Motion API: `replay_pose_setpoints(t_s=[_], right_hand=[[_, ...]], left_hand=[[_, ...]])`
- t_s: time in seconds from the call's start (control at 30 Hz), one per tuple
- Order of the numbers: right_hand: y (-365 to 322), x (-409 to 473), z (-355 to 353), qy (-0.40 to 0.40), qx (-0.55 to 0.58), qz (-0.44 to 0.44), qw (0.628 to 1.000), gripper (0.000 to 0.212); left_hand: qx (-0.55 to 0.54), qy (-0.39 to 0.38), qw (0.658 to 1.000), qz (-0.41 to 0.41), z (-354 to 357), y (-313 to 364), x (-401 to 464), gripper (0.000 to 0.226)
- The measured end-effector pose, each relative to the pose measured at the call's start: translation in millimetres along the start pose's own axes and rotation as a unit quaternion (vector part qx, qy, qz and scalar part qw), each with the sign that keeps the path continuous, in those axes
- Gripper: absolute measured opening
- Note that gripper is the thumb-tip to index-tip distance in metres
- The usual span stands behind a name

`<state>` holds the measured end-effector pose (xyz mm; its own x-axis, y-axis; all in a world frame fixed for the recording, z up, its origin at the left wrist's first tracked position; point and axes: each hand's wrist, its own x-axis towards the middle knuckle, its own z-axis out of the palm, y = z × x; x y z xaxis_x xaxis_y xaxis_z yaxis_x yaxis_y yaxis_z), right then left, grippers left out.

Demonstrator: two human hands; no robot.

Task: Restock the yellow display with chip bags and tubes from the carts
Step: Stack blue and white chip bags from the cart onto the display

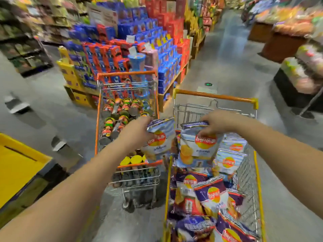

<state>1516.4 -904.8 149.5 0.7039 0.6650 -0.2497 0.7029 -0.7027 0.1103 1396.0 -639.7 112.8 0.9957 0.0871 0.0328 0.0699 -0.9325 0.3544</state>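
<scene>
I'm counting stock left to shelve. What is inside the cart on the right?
The right cart holds a heap of chip bags, purple and pale blue. The right hand grips one bag. Whatever lies under the heap is covered.

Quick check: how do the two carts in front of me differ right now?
The left cart holds chip tubes lying on their sides; the right cart is heaped with chip bags. The left cart stands farther off, the right cart nearer. Both are wire carts with orange trim.
</scene>
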Motion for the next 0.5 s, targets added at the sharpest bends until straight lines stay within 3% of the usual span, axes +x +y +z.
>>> replay_pose_setpoints(t_s=[0.17, 0.3, 0.37, 0.5], right_hand=[[-129, 58, -46, 0.044, -0.025, -0.089, 0.995, 0.066], [-272, 101, -73, 0.06, -0.036, -0.182, 0.981, 0.072], [-341, 119, -80, 0.076, -0.054, -0.227, 0.969, 0.066], [-482, 143, -96, 0.083, -0.06, -0.31, 0.945, 0.06]], left_hand=[[-0.008, 0.072, 0.993, -0.088, -66, -113, -72, 0.056], [-0.004, 0.102, 0.98, -0.172, -114, -211, -163, 0.041], [-0.01, 0.113, 0.971, -0.21, -134, -255, -209, 0.035], [0.0, 0.127, 0.952, -0.28, -174, -338, -307, 0.045]])
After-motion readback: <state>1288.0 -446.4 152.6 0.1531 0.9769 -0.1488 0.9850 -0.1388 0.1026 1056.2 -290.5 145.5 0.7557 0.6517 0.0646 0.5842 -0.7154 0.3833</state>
